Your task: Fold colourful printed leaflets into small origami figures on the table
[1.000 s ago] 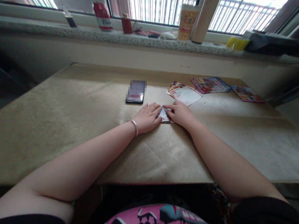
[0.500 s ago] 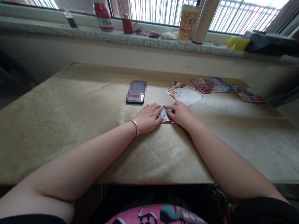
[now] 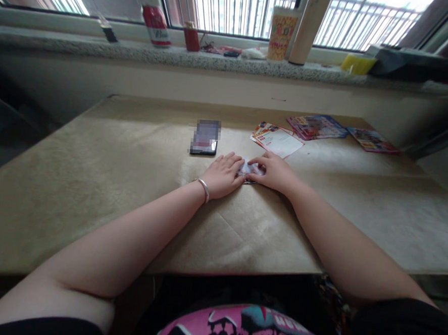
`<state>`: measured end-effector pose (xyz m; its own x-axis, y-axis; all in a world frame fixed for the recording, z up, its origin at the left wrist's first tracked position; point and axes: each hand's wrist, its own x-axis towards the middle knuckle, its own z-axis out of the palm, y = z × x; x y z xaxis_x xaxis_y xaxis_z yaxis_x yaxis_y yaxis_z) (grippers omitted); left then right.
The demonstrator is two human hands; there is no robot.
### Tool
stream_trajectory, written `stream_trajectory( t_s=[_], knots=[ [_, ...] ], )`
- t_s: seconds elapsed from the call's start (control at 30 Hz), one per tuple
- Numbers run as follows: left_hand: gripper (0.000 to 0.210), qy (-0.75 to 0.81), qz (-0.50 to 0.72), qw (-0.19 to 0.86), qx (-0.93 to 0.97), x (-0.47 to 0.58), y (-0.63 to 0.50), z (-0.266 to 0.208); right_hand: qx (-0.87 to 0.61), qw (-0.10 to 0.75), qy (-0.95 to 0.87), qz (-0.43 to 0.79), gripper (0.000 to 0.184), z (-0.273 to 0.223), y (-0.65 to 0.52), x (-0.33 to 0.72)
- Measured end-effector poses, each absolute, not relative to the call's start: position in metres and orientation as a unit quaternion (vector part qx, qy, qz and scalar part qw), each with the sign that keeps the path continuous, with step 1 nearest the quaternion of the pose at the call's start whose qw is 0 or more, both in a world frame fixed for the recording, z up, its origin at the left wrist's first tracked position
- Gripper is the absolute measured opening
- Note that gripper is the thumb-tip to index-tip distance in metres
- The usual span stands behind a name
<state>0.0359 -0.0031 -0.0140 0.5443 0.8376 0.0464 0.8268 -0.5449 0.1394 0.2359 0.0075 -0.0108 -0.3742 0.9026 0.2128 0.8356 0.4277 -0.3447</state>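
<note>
A small piece of printed paper (image 3: 246, 169), seemingly folded, lies flat on the table between my two hands. My left hand (image 3: 222, 175), with a silver bangle at its wrist, rests flat with outstretched fingers on the paper's left part. Over the right part, my right hand (image 3: 276, 171) is bent, its thumb and index finger apart and touching the paper. Both hands hide much of the sheet. Just beyond the right hand lie white and orange printed cards (image 3: 280, 142), overlapping one another.
A phone (image 3: 205, 137) lies beyond my left hand. More colourful printed sheets (image 3: 317, 127) and another small stack (image 3: 372, 140) are at the table's (image 3: 94, 180) back right. On the windowsill stand a red can (image 3: 155, 26), a red bottle (image 3: 191, 36) and a patterned cup (image 3: 282, 33).
The fingers of my right hand have shifted slightly on the paper, with the thumb and index finger now wider apart. My left hand stays nearly in place.
</note>
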Motion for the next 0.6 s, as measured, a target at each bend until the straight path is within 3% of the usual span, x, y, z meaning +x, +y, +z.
stream_trajectory(
  t_s=[0.23, 0.6],
  knots=[
    [0.06, 0.477, 0.044, 0.054, 0.876, 0.0361, -0.0025, -0.0147, -0.518, 0.179, -0.831, 0.095, 0.06, -0.0122, 0.0071, 0.2394],
    [0.066, 0.475, 0.029, 0.057, 0.878, 0.0356, -0.0041, -0.0122, -0.522, 0.155, -0.834, 0.088, 0.061, -0.0078, 0.0059, 0.2387]
  ],
)
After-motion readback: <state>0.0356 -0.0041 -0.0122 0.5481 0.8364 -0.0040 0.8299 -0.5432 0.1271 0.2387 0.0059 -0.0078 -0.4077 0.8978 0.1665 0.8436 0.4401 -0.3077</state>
